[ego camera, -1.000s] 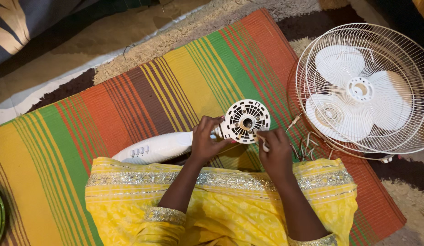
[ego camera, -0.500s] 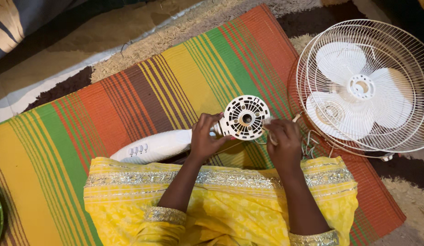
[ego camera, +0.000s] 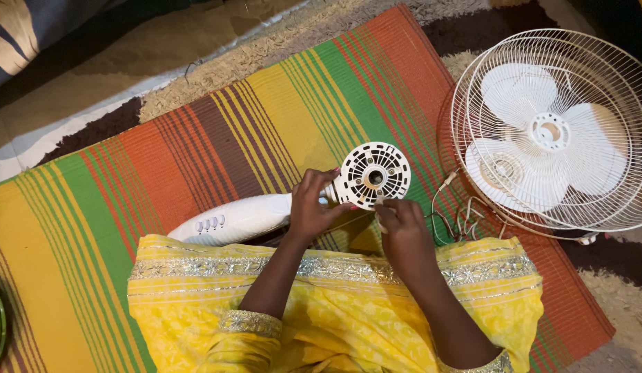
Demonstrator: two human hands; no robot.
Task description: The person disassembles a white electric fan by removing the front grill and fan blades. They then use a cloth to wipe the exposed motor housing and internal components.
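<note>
Near the centre of the frame, the left hand (ego camera: pixel 313 209) is wrapped around the neck of a white fan body (ego camera: pixel 245 220), fingers curled and pressed together where the body meets the round vented motor housing (ego camera: pixel 373 175). That housing is a white disc with slots and a dark hole in its middle, facing up toward the camera, just above and between the two hands. The right hand (ego camera: pixel 400 231) sits directly below the housing's lower edge, its fingers bunched together with the tips touching the rim; whether they pinch some small part there cannot be told. The fan body stretches to the lower left across a striped woven mat (ego camera: pixel 197 138) in orange, green, yellow and brown, and it carries a row of small buttons (ego camera: pixel 210 224) near its left end. The person's lap, clothed in a yellow garment (ego camera: pixel 335 311) with silver trim, fills the bottom of the frame. At the right, well apart from the hands, lies a white wire fan guard (ego camera: pixel 556 131) with white blades (ego camera: pixel 542 131) inside it. Thin wires (ego camera: pixel 453 214) trail on the mat between the guard and the right hand. A shaggy rug (ego camera: pixel 266 48) shows beyond the mat at the top.
</note>
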